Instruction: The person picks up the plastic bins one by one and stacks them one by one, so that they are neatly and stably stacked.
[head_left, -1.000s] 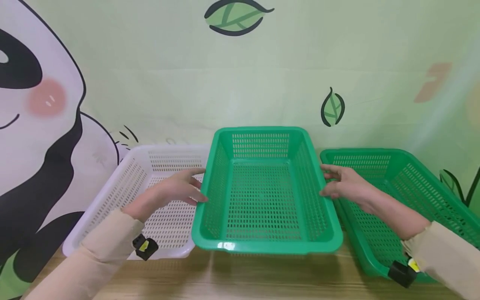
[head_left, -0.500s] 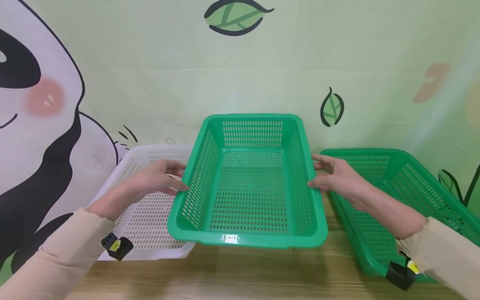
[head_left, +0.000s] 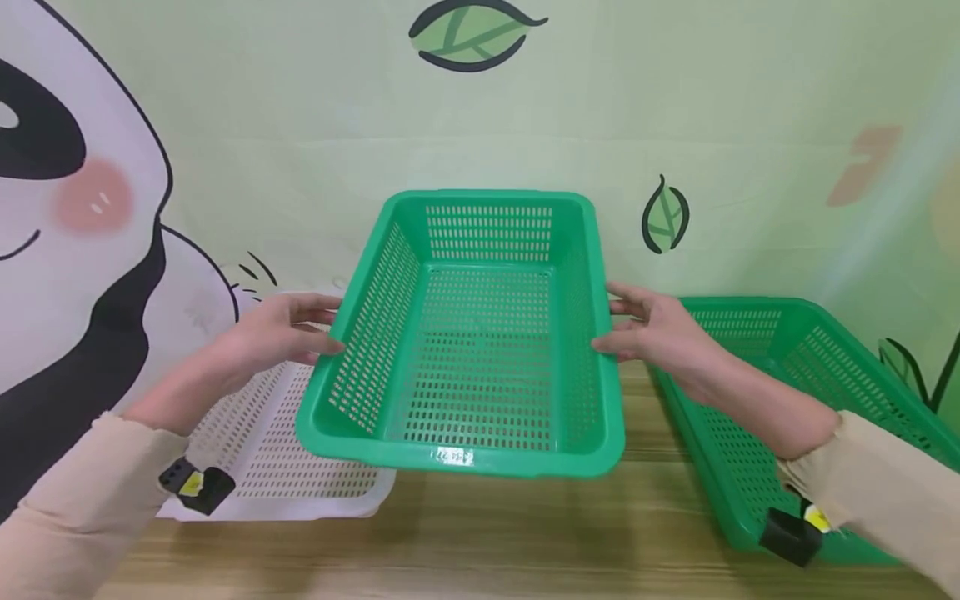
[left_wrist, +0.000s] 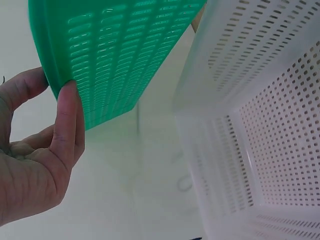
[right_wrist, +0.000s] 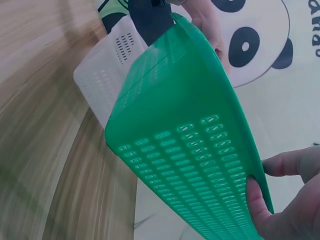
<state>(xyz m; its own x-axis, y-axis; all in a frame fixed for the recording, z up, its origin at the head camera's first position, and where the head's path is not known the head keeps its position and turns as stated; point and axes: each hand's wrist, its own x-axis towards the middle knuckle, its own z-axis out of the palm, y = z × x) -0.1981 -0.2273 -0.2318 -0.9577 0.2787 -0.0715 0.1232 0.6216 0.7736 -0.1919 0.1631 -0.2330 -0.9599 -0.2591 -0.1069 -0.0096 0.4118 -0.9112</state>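
Note:
A green plastic basket [head_left: 480, 367] with slotted walls is held up above the table, tilted and with nothing inside. My left hand [head_left: 281, 337] pinches its left rim between thumb and fingers, as the left wrist view shows on the green wall [left_wrist: 115, 55]. On the opposite side my right hand [head_left: 652, 333] pinches the right rim, and the right wrist view shows the thumb and fingers on either side of that edge. Below and behind the held basket, at the left, sits a white basket [head_left: 300, 483], partly covered by it.
A second green basket [head_left: 757, 467] stands on the wooden table [head_left: 510, 542] at the right, under my right forearm. Behind everything hangs a pale green backdrop [head_left: 300, 125] with a cartoon panda [head_left: 82, 275] and leaves.
Both hands have carried the green basket up and to the left. It now overlaps more of the white basket, and more table shows beside the right green basket.

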